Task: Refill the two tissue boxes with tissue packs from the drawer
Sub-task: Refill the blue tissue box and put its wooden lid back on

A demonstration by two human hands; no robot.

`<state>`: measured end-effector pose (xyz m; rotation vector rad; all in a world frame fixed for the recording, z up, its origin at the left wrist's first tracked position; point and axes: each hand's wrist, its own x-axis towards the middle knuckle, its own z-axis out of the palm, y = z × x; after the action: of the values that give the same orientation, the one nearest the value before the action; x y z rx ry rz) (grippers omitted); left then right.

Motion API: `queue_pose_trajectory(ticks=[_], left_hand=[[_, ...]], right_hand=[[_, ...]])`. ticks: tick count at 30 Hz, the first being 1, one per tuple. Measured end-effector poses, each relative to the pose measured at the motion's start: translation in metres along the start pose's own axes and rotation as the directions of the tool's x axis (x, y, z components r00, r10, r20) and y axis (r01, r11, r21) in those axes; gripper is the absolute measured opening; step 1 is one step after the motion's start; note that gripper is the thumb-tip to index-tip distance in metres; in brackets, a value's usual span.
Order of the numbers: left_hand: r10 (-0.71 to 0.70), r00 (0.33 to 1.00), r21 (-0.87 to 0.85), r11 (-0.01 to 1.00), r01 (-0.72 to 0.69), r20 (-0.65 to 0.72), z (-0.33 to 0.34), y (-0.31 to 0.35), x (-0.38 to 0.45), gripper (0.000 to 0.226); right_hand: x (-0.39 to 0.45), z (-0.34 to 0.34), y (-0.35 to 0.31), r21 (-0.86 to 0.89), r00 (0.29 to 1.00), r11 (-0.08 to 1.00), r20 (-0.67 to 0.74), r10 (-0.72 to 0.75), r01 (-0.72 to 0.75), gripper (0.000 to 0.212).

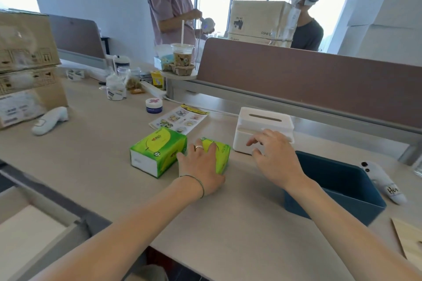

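Note:
Two green tissue packs lie on the desk. The left tissue pack (157, 151) stands free. My left hand (201, 164) lies flat on top of the right tissue pack (222, 155), fingers spread. A white tissue box (262, 128) with a slot lid stands just right of that pack. My right hand (274, 157) hovers at its front, fingers curled and apart, fingertips close to the box; contact is unclear. A dark blue tissue box (338, 191) without a lid sits open to the right. An open drawer (34, 230) shows at lower left.
A desk divider (308, 80) runs behind the white box. A sticker sheet (180, 118), a small jar (154, 105), cardboard boxes (27, 70), drinks and white controllers (49, 121) crowd the desk. A wooden lid (408, 237) lies at far right. Two persons stand beyond the divider.

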<state>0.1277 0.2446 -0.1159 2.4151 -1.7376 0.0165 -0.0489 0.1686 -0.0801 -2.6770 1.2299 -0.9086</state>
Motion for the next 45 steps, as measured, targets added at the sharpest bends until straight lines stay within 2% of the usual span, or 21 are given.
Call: queue_pose_trajectory(ticks=[7, 10, 13, 17, 20, 24, 27, 31, 36, 41, 45], left_hand=[[0.069, 0.978, -0.202, 0.973, -0.109, -0.198, -0.002, -0.009, -0.001, 0.072], [0.15, 0.943, -0.205, 0.954, -0.216, -0.295, -0.013, -0.002, -0.003, 0.066], [0.278, 0.863, -0.195, 0.902, -0.386, -0.423, -0.029, 0.01, -0.005, 0.061], [0.434, 0.718, -0.202, 0.763, -0.614, -0.545, -0.059, 0.036, -0.007, 0.052], [0.516, 0.636, -0.204, 0.662, -0.721, -0.574, -0.073, 0.064, -0.001, 0.05], [0.57, 0.585, -0.255, 0.554, -0.792, -0.578, -0.069, 0.108, 0.011, 0.054], [0.614, 0.578, -0.295, 0.505, -0.811, -0.538, -0.06, 0.14, 0.016, 0.058], [0.706, 0.536, -0.282, 0.455, -0.844, -0.464, -0.052, 0.172, 0.018, 0.064], [0.778, 0.506, -0.296, 0.418, -0.859, -0.371, -0.045, 0.188, 0.019, 0.069], [0.821, 0.502, -0.33, 0.411, -0.85, -0.271, -0.039, 0.187, 0.02, 0.073], [0.833, 0.513, -0.388, 0.412, -0.824, -0.206, -0.034, 0.183, 0.021, 0.071]], right_hand=[[0.002, -0.003, 0.005, 0.017, 1.0, 1.0, 0.021, 0.008, -0.008, 0.024], [0.005, -0.011, 0.009, -0.009, 0.996, 1.0, 0.09, -0.013, 0.014, 0.036], [0.01, -0.029, 0.016, 0.008, 0.985, 0.999, 0.169, -0.034, 0.033, 0.065], [0.012, -0.07, 0.033, 0.099, 0.967, 0.995, 0.255, -0.02, -0.005, 0.106], [0.007, -0.101, 0.054, 0.197, 0.96, 0.977, 0.279, 0.022, -0.08, 0.118], [-0.016, -0.132, 0.082, 0.268, 0.97, 0.952, 0.226, 0.088, -0.149, 0.116], [-0.037, -0.148, 0.1, 0.233, 0.975, 0.956, 0.175, 0.14, -0.179, 0.112], [-0.064, -0.161, 0.118, 0.135, 0.976, 0.97, 0.099, 0.192, -0.205, 0.105], [-0.086, -0.156, 0.131, 0.075, 0.97, 0.967, 0.013, 0.244, -0.244, 0.102], [-0.099, -0.134, 0.136, 0.04, 0.961, 0.96, 0.017, 0.275, -0.276, 0.1], [-0.108, -0.121, 0.136, 0.013, 0.954, 0.954, 0.037, 0.298, -0.299, 0.09]])
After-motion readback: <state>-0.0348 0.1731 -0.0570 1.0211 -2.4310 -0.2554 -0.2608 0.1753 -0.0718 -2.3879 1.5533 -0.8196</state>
